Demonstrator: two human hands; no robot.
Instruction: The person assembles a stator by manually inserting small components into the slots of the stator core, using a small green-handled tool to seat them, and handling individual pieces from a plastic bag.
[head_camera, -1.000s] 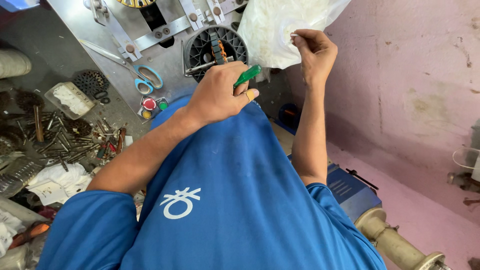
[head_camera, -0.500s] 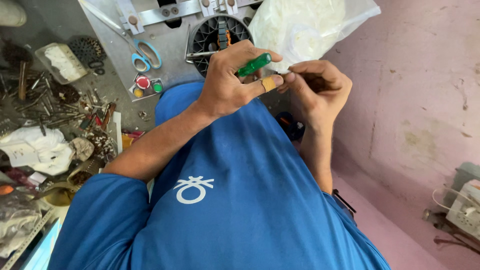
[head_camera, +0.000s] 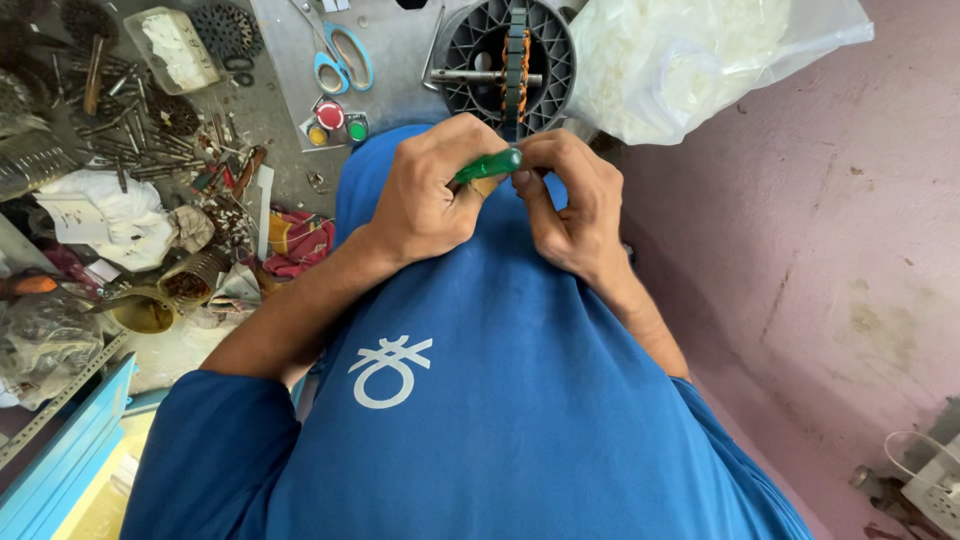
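i see a clear plastic bag of white stuff at the top right, beside the round motor part, and a small white-filled box top left.

Blue-handled scissors far left-centre on grey bench. Red, yellow, green round caps just near of them. Clear plastic bag w/ white stuff far right. White rag left, amid scattered metal bits. Brass funnel nearer. Pink wall right.

Green tool handle, translucent, lying tilted, pinched btwn fingers of both hands, just below round stator
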